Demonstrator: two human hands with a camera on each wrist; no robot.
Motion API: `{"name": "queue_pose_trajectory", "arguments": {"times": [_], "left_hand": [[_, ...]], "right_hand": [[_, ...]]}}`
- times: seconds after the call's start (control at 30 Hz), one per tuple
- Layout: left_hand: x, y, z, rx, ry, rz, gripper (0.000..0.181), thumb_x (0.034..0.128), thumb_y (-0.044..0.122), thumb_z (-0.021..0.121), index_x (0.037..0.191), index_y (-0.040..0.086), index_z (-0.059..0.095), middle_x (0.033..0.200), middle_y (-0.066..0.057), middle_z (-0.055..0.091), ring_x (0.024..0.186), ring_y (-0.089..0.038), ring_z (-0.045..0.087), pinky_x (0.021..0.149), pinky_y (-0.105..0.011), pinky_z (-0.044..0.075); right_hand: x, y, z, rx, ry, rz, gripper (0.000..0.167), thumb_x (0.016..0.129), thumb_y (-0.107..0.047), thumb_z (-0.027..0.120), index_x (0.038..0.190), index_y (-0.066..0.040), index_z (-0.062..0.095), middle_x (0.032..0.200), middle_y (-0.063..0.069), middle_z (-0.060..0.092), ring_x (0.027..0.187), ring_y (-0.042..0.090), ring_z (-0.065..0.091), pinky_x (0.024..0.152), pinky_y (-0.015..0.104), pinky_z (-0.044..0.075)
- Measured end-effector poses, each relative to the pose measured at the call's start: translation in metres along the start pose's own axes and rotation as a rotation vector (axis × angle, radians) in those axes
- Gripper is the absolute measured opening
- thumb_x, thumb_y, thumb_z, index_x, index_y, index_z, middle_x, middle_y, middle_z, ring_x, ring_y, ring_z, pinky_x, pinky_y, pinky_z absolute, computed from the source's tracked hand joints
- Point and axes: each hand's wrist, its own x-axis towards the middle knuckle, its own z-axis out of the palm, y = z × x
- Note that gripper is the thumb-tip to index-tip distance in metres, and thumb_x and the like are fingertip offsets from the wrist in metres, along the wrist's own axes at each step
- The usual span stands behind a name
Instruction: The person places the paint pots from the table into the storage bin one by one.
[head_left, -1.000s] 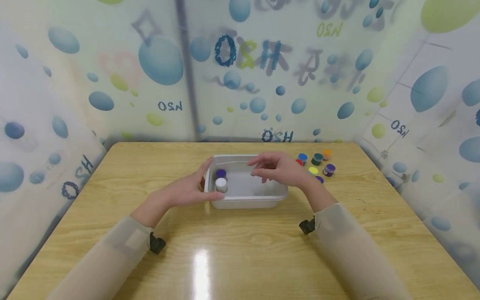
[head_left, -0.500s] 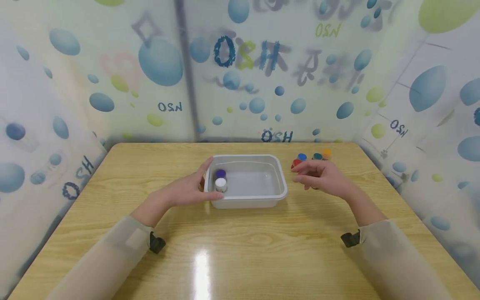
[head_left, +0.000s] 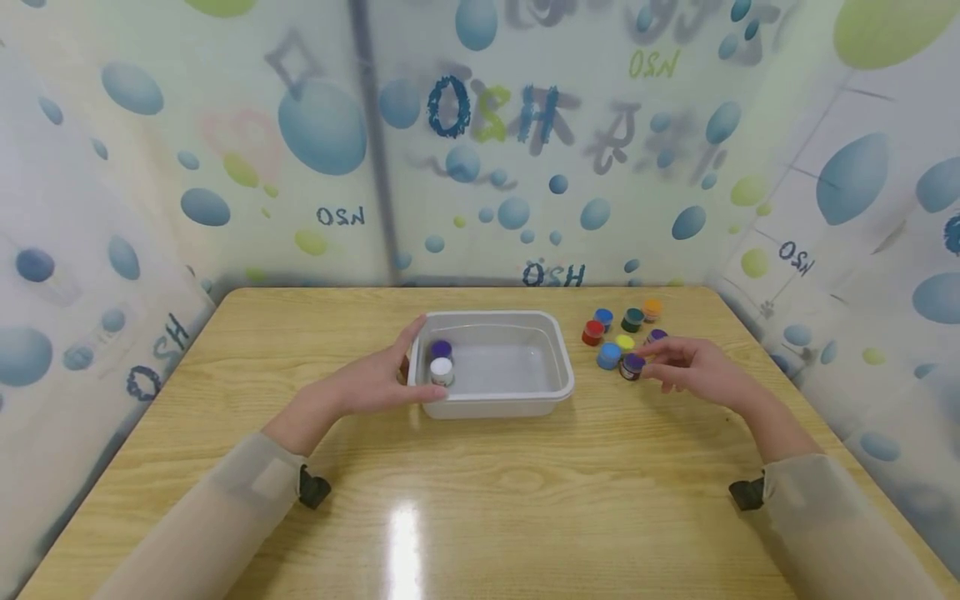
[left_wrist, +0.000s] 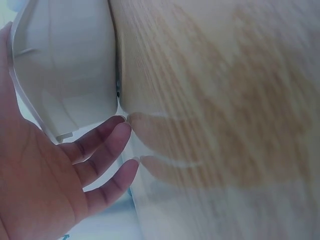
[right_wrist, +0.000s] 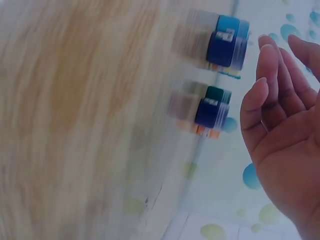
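Observation:
My left hand point(head_left: 371, 379) grips the left end of a white tray point(head_left: 495, 407), its thumb along the front rim and a finger at the back corner. Inside the tray's left end stand a white-lidded jar point(head_left: 442, 372) and a purple-lidded jar point(head_left: 441, 349). In the left wrist view, several fingers of that hand point(left_wrist: 50, 180) curve beside the tray wall point(left_wrist: 75, 65). My right hand point(head_left: 697, 369) hovers with bent, loose fingers just right of a purple-lidded jar point(head_left: 632, 367). The right wrist view shows a gap between this hand point(right_wrist: 285, 105) and a dark-lidded jar point(right_wrist: 221, 50).
Around the right hand's jar stand others on the wooden table point(head_left: 480, 500): light blue point(head_left: 609, 357), yellow point(head_left: 625, 342), red point(head_left: 592, 333), blue point(head_left: 603, 318), green point(head_left: 632, 320), orange point(head_left: 652, 311) and another purple point(head_left: 657, 336). A patterned wall point(head_left: 480, 233) rises behind.
My right hand has moved right from above the tray, past its right edge, to the near side of the jar group. The left hand and tray have stayed in place.

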Motion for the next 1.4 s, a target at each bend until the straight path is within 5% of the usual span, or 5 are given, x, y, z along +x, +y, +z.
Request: {"name": "queue_pose_trajectory", "arguments": {"times": [0.9,1.17,1.4], "left_hand": [[-0.001,0.001,0.0,0.012,0.018,-0.023,0.131,0.0903,0.077,0.075,0.176,0.034,-0.014,0.13,-0.01,0.07,0.118,-0.022,0.065,0.106,-0.047,0.052],[0.001,0.003,0.003,0.013,0.016,-0.02,0.131,0.0898,0.078,0.075,0.176,0.035,-0.014,0.133,-0.012,0.069,0.12,-0.023,0.065,0.108,-0.049,0.051],[0.0,0.0,0.003,0.01,0.019,-0.02,0.132,0.0903,0.077,0.075,0.176,0.033,-0.014,0.132,-0.012,0.069,0.119,-0.023,0.065,0.108,-0.05,0.051]], "right_hand": [[0.028,0.016,-0.001,-0.152,-0.083,0.101,0.056,0.104,-0.035,0.077,0.145,0.0,0.062,0.104,0.008,0.072,0.081,0.022,0.068,0.072,0.034,0.057],[0.014,0.009,-0.001,-0.156,-0.03,0.03,0.047,0.105,-0.029,0.077,0.138,0.002,0.064,0.1,0.008,0.072,0.076,0.021,0.068,0.068,0.034,0.056],[0.01,-0.023,0.004,-0.187,0.039,-0.107,0.037,0.103,-0.026,0.08,0.13,-0.005,0.069,0.099,0.006,0.073,0.075,0.025,0.069,0.069,0.03,0.056]]}}
